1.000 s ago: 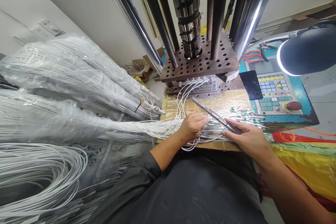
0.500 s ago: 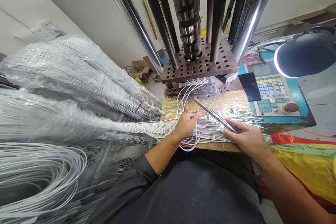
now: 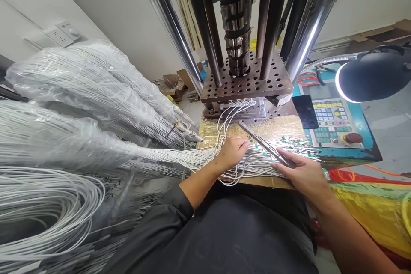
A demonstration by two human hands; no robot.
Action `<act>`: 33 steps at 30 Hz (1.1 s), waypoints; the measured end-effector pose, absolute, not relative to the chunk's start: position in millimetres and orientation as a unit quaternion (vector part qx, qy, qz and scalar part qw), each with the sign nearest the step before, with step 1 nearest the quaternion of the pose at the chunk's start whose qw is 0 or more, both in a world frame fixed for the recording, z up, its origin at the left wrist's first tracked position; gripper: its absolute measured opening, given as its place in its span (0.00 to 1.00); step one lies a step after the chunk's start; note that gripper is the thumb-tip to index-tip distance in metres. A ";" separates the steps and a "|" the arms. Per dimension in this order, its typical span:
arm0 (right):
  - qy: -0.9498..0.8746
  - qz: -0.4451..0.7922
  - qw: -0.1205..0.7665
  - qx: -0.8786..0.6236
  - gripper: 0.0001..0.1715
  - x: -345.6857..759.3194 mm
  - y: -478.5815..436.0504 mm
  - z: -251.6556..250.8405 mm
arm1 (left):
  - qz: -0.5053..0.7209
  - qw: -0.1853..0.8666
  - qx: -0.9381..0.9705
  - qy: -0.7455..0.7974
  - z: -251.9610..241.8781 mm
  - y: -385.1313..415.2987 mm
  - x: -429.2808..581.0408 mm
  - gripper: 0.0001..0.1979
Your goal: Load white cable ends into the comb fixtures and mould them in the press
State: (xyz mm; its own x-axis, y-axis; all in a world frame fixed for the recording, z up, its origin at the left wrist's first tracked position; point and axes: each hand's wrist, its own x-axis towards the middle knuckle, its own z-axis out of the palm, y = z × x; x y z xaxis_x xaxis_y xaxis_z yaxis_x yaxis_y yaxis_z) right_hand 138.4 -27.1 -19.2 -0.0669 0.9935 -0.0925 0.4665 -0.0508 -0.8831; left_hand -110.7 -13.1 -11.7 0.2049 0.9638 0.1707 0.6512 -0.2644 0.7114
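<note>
We see the left hand pinching white wires at the bench front edge, right hand gripping a metal tool

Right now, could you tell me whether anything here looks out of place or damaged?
Nothing spilled or askew. Only the control panel has a chipped, rusty front edge; left hand on wires, right hand holding tool.

Perforated press plate under chrome columns. Black lamp above keypad control panel at right. Plastic-wrapped cable bundles stacked left, wall socket above them, yellow cloth lower right.
</note>
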 end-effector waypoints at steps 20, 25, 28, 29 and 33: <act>-0.620 0.389 0.302 -0.611 0.35 141.6 -26.2 -30.8 | 0.244 0.139 0.808 0.518 -13.4 -9.0 -125.5 0.14; -0.633 0.368 0.302 -0.611 0.33 140.1 -27.2 -30.0 | 0.228 0.113 0.814 0.523 -17.1 -7.9 -124.5 0.14; -0.643 0.357 0.306 -0.605 0.31 140.2 -28.2 -30.2 | 0.221 0.089 0.817 0.526 -19.0 -9.1 -124.6 0.15; -0.645 0.355 0.307 -0.603 0.31 140.5 -28.4 -30.6 | 0.220 0.086 0.817 0.527 -19.2 -9.2 -124.9 0.15; -0.656 0.343 0.300 -0.601 0.33 142.8 -27.4 -31.9 | 0.224 0.101 0.810 0.533 -19.6 -4.4 -123.5 0.15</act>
State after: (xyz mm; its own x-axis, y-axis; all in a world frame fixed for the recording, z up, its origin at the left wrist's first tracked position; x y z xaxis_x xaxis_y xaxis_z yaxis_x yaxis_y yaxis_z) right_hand 142.8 -27.4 -31.9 -0.0968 0.9951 -0.0198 0.5833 0.0406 -0.8113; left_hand -123.5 -4.4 -19.6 0.3317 0.9083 0.2549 0.8180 -0.4115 0.4019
